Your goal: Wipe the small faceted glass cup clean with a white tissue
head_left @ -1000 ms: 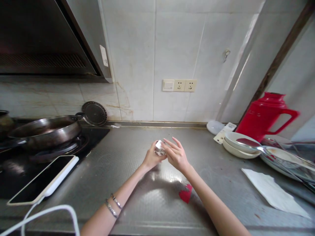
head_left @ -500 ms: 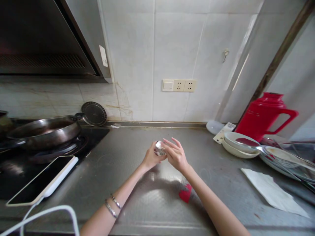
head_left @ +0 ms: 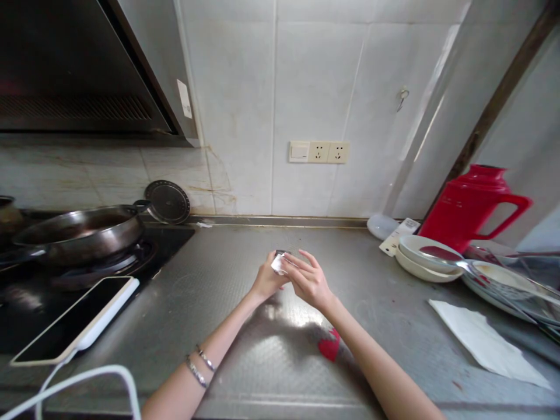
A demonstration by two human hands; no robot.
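My left hand [head_left: 268,280] is closed around a small dark and silvery object [head_left: 282,252], held just above the steel counter [head_left: 245,361]. Most of that object is hidden by fingers, so its kind cannot be told. My right hand [head_left: 308,281] meets it from the right, thumb side inward. Its fingers press a small crumpled white tissue-like piece [head_left: 278,264] against the object's near side. A red patch [head_left: 329,345] lies on the counter beside my right forearm.
At left, a steel pan [head_left: 83,236] sits on the black stove, with a phone [head_left: 72,326] and white cable in front. On the right are a red thermos [head_left: 466,204], stacked bowls [head_left: 426,271], plates with utensils and a flat paper napkin [head_left: 487,344].
The small object has turned in my left hand: its round silvery face no longer shows, and a dark edge does. The white piece has shifted slightly left and down with my right fingers.
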